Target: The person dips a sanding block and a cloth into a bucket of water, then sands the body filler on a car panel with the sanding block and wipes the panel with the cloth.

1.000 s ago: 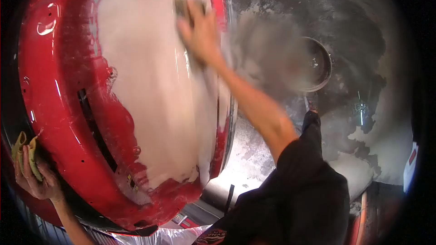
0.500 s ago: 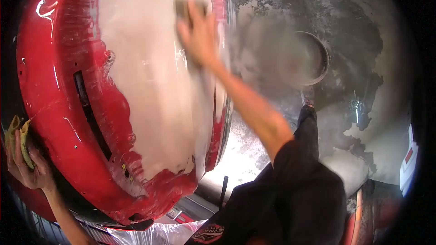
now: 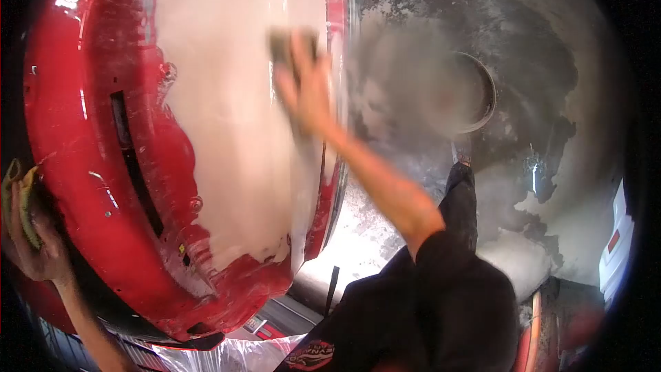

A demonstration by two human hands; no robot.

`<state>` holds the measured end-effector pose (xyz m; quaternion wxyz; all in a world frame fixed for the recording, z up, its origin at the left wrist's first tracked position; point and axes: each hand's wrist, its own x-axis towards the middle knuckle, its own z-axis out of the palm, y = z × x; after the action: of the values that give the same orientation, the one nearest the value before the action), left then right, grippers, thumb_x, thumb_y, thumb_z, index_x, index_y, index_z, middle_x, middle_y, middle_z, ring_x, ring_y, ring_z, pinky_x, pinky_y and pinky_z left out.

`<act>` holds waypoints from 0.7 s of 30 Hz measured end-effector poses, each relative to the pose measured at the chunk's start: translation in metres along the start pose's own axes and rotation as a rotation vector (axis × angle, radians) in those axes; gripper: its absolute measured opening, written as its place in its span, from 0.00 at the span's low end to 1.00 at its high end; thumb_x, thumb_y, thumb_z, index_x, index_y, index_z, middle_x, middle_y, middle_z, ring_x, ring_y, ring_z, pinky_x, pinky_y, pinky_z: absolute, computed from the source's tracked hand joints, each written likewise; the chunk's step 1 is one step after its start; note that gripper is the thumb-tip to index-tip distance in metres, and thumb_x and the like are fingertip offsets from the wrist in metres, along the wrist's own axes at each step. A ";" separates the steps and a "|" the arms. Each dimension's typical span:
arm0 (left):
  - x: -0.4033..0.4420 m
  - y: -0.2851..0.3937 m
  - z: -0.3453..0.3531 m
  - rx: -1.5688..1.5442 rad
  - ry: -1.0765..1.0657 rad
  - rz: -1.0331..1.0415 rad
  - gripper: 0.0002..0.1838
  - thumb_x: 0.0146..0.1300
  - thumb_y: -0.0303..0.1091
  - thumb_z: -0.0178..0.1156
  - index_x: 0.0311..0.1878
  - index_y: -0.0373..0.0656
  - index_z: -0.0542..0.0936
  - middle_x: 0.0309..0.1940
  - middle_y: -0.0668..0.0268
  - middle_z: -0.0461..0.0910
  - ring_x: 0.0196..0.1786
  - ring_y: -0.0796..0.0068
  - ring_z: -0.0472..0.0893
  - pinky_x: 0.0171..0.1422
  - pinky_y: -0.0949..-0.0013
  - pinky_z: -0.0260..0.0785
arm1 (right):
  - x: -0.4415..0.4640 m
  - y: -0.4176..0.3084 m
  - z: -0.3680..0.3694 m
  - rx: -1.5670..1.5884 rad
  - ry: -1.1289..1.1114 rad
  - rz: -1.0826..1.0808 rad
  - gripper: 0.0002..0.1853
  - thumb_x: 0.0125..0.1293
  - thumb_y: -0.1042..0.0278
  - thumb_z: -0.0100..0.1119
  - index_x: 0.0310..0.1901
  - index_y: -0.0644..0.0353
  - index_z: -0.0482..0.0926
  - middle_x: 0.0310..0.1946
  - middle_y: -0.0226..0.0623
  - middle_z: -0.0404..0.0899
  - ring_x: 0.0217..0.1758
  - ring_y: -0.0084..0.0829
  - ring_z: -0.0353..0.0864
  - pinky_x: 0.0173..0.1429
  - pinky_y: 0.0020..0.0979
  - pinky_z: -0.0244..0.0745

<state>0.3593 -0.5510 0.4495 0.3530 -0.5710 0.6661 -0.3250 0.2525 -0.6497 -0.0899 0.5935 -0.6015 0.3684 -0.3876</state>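
Observation:
A red car body panel (image 3: 175,165) with a broad, wet-looking beige patch (image 3: 227,124) fills the left half of the view. My right hand (image 3: 310,96), smeared by motion, presses a dark, flat sanding pad (image 3: 281,48) on the patch near its right edge. The pad is partly hidden under my fingers, and its exact kind is blurred. At the far left, beyond the panel's outer edge, my left hand (image 3: 41,251) grips a folded yellow-green cloth or sponge (image 3: 26,210).
A long dark slot (image 3: 134,172) runs through the red part of the panel. On the wet, patchy grey floor (image 3: 516,117) at right stands a round bucket-like rim (image 3: 490,93), partly blurred. Clear plastic sheeting (image 3: 227,356) hangs at the bottom.
My right hand and the pad have slid down the beige patch, closer to me. My left hand still holds the cloth or sponge, and the whole view has shifted slightly.

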 end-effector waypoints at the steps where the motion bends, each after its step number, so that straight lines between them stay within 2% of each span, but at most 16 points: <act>1: -0.006 -0.004 0.000 0.003 -0.004 0.010 0.15 0.76 0.30 0.58 0.61 0.33 0.82 0.57 0.56 0.87 0.58 0.57 0.86 0.59 0.59 0.75 | 0.060 -0.004 -0.003 -0.050 -0.019 0.142 0.36 0.69 0.52 0.63 0.77 0.47 0.65 0.57 0.67 0.68 0.58 0.64 0.73 0.62 0.54 0.74; 3: 0.005 0.006 0.005 -0.004 0.017 0.016 0.16 0.77 0.34 0.58 0.59 0.34 0.83 0.55 0.57 0.87 0.57 0.57 0.86 0.58 0.58 0.75 | 0.132 -0.016 -0.022 -0.003 0.001 0.170 0.36 0.70 0.48 0.61 0.78 0.44 0.64 0.57 0.66 0.69 0.61 0.64 0.74 0.61 0.53 0.75; 5: 0.020 0.021 0.007 -0.033 0.073 0.014 0.16 0.77 0.38 0.58 0.57 0.35 0.84 0.53 0.57 0.88 0.55 0.58 0.85 0.57 0.57 0.75 | 0.109 -0.003 -0.017 0.002 0.001 0.095 0.37 0.70 0.48 0.62 0.79 0.42 0.62 0.58 0.65 0.69 0.60 0.64 0.74 0.62 0.52 0.74; 7: 0.041 0.041 0.003 -0.050 0.099 -0.055 0.18 0.77 0.42 0.58 0.55 0.36 0.85 0.51 0.57 0.88 0.54 0.58 0.85 0.56 0.56 0.75 | 0.011 -0.010 -0.021 -0.009 -0.120 0.108 0.38 0.70 0.51 0.63 0.80 0.40 0.61 0.58 0.65 0.67 0.62 0.63 0.72 0.63 0.51 0.73; 8: 0.056 0.060 -0.006 -0.035 0.083 -0.157 0.19 0.77 0.44 0.58 0.54 0.37 0.86 0.50 0.58 0.88 0.54 0.59 0.85 0.56 0.56 0.75 | -0.058 -0.007 -0.012 -0.005 -0.044 -0.005 0.39 0.70 0.54 0.65 0.80 0.42 0.62 0.62 0.67 0.64 0.64 0.63 0.70 0.65 0.52 0.71; 9: 0.082 0.099 -0.026 0.038 -0.031 -0.455 0.19 0.77 0.45 0.58 0.53 0.37 0.86 0.49 0.58 0.88 0.53 0.59 0.85 0.55 0.55 0.75 | -0.125 -0.020 -0.022 -0.030 -0.131 0.020 0.40 0.69 0.56 0.66 0.81 0.43 0.62 0.65 0.68 0.61 0.66 0.66 0.67 0.68 0.54 0.69; 10: 0.097 0.117 -0.037 0.081 -0.098 -0.615 0.20 0.78 0.47 0.58 0.52 0.38 0.87 0.48 0.58 0.88 0.52 0.59 0.85 0.55 0.55 0.75 | -0.191 -0.020 -0.020 -0.040 -0.196 -0.011 0.41 0.68 0.56 0.66 0.81 0.43 0.61 0.67 0.70 0.60 0.67 0.68 0.66 0.71 0.57 0.67; 11: 0.106 0.124 -0.040 0.097 -0.122 -0.662 0.21 0.78 0.49 0.58 0.51 0.38 0.87 0.48 0.58 0.88 0.52 0.60 0.85 0.54 0.54 0.75 | -0.237 -0.024 -0.022 0.015 -0.183 0.006 0.42 0.68 0.56 0.67 0.81 0.43 0.61 0.66 0.70 0.60 0.67 0.68 0.66 0.71 0.57 0.67; 12: 0.101 0.110 -0.036 0.070 -0.020 -0.524 0.22 0.78 0.49 0.58 0.51 0.39 0.87 0.47 0.59 0.88 0.51 0.60 0.84 0.54 0.55 0.75 | -0.256 -0.026 -0.022 0.070 -0.167 0.023 0.42 0.67 0.57 0.67 0.82 0.43 0.60 0.66 0.70 0.61 0.68 0.69 0.66 0.71 0.57 0.67; 13: 0.094 0.092 -0.027 0.046 0.084 -0.389 0.22 0.78 0.50 0.57 0.50 0.39 0.87 0.47 0.60 0.88 0.51 0.60 0.84 0.54 0.55 0.75 | -0.236 -0.021 -0.020 0.047 -0.152 0.008 0.42 0.67 0.57 0.67 0.81 0.43 0.61 0.66 0.69 0.61 0.67 0.68 0.67 0.70 0.56 0.68; 15: 0.075 0.057 -0.003 -0.022 0.258 -0.110 0.22 0.78 0.51 0.57 0.50 0.39 0.87 0.47 0.61 0.88 0.51 0.60 0.84 0.55 0.55 0.74 | -0.161 -0.012 -0.017 -0.002 -0.142 0.009 0.42 0.67 0.57 0.68 0.81 0.44 0.62 0.66 0.69 0.61 0.66 0.68 0.68 0.68 0.55 0.71; 17: 0.058 0.043 0.014 -0.090 0.419 0.157 0.22 0.78 0.51 0.56 0.50 0.40 0.87 0.46 0.62 0.88 0.51 0.60 0.84 0.55 0.55 0.74 | -0.041 0.017 -0.005 0.009 -0.044 -0.022 0.40 0.68 0.54 0.66 0.80 0.46 0.62 0.59 0.66 0.65 0.61 0.65 0.73 0.62 0.52 0.75; 18: 0.054 0.043 0.010 0.044 0.383 0.114 0.24 0.79 0.53 0.55 0.49 0.39 0.88 0.46 0.63 0.89 0.51 0.61 0.84 0.56 0.56 0.73 | 0.015 0.012 -0.014 0.014 -0.068 0.055 0.39 0.70 0.50 0.64 0.80 0.45 0.61 0.56 0.64 0.68 0.58 0.64 0.75 0.60 0.51 0.76; 19: 0.054 0.042 0.011 0.047 0.370 0.134 0.24 0.79 0.53 0.55 0.49 0.39 0.88 0.46 0.63 0.89 0.51 0.61 0.84 0.56 0.56 0.72 | 0.057 0.014 -0.019 0.011 -0.058 0.075 0.38 0.71 0.49 0.63 0.80 0.45 0.62 0.55 0.62 0.69 0.56 0.63 0.77 0.59 0.50 0.77; 20: 0.055 0.041 0.011 0.056 0.370 0.149 0.24 0.79 0.53 0.55 0.49 0.39 0.88 0.46 0.64 0.89 0.52 0.61 0.84 0.56 0.57 0.72 | 0.082 0.017 -0.020 0.065 -0.082 0.093 0.37 0.71 0.49 0.62 0.79 0.44 0.63 0.56 0.63 0.69 0.55 0.64 0.77 0.58 0.51 0.77; 21: 0.055 0.041 0.009 0.064 0.365 0.167 0.24 0.79 0.53 0.55 0.49 0.39 0.88 0.47 0.64 0.89 0.52 0.61 0.84 0.56 0.57 0.72 | 0.070 0.018 -0.022 0.039 -0.089 0.078 0.37 0.72 0.49 0.62 0.80 0.43 0.62 0.57 0.63 0.68 0.56 0.64 0.77 0.59 0.51 0.77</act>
<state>0.3395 -0.6003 0.4050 0.2700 -0.4338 0.7533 -0.4140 0.2633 -0.7227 -0.1061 0.6356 -0.5918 0.3570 -0.3440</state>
